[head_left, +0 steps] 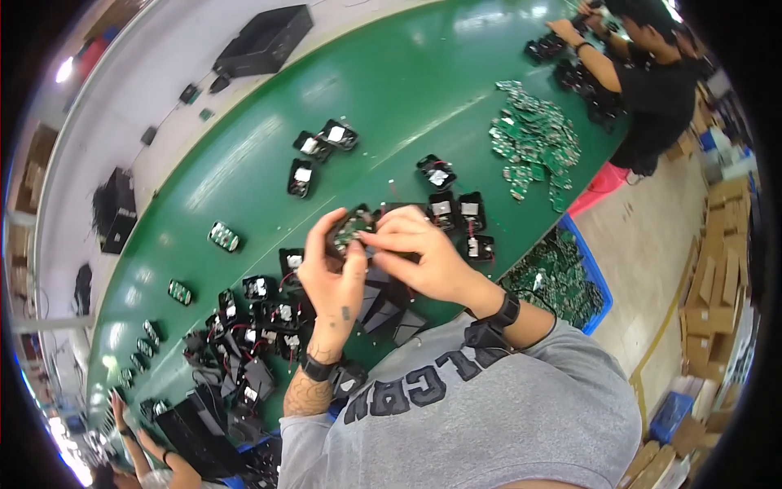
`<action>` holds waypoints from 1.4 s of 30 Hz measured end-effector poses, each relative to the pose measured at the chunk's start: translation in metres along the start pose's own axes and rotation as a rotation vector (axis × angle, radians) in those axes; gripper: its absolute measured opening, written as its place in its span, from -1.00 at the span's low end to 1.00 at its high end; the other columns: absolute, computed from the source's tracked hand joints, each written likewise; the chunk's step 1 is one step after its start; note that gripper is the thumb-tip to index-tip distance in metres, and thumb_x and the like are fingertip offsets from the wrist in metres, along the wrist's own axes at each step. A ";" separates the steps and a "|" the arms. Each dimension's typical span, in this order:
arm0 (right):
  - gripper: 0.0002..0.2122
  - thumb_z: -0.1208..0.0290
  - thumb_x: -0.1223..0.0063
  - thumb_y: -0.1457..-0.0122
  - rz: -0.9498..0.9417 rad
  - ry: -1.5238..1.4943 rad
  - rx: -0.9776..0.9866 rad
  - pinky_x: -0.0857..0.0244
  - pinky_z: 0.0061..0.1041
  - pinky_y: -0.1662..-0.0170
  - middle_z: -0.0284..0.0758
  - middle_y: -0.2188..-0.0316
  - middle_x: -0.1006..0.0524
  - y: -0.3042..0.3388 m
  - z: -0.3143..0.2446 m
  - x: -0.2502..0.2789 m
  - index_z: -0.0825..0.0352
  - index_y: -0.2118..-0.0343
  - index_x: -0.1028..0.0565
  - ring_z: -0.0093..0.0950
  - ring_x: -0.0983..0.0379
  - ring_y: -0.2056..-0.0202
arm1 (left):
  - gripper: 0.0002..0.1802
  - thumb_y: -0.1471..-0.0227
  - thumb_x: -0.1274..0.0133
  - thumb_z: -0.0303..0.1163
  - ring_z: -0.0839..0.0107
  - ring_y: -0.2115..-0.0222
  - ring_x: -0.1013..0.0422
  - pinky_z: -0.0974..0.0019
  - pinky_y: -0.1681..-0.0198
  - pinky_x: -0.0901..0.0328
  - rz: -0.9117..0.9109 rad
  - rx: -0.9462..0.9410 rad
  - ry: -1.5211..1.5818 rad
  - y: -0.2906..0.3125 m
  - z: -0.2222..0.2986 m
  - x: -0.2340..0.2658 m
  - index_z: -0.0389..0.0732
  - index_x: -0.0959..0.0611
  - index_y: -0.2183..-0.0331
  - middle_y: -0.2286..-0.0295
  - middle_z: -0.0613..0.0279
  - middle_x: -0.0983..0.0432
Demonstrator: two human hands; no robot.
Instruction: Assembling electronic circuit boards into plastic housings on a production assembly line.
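My left hand (332, 277) is wrapped round a small black plastic casing, with a green circuit board (349, 234) lying in it. Over the same piece, my right hand (428, 257) has thumb and fingers drawn together at the board's right edge. Whatever sits between those fingertips is too small to make out. Just right of my hands lie open black casings (471, 210) with white parts and red wires inside. Below my hands are dark grey flat covers (409, 326), partly hidden by my arms.
More casings (281, 314) are heaped at left on the green table (244, 171). Bare circuit boards (533, 138) form a pile at far right. A blue bin (599, 285) of boards stands beside me. Co-workers (652, 73) work at far right and lower left. A black tray (265, 41) lies beyond the table.
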State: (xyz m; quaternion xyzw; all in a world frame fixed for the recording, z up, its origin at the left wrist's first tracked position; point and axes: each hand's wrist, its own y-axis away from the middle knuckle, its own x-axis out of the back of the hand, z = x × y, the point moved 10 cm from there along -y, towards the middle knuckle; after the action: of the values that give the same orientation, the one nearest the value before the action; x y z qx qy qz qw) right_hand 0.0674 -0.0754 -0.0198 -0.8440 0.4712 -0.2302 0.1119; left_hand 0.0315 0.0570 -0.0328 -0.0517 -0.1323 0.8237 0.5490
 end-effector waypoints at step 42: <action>-0.76 0.50 -0.08 -0.18 0.815 0.128 -0.262 -0.24 -0.74 0.42 -0.41 0.40 -0.55 0.076 0.107 0.215 0.43 0.10 -0.52 -0.70 -0.42 0.49 | -0.59 -0.04 -0.12 -0.29 0.37 0.40 -0.47 0.32 0.33 -0.37 -0.459 0.306 -0.555 -0.136 -0.130 0.064 -0.12 -0.48 0.05 0.46 0.21 -0.43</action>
State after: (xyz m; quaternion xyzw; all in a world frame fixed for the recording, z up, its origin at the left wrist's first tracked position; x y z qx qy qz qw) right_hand 0.1606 -0.3010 -0.0831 -0.5799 0.7974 -0.1573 0.0560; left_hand 0.1576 0.1864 -0.1165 0.2867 -0.1595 0.6721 0.6638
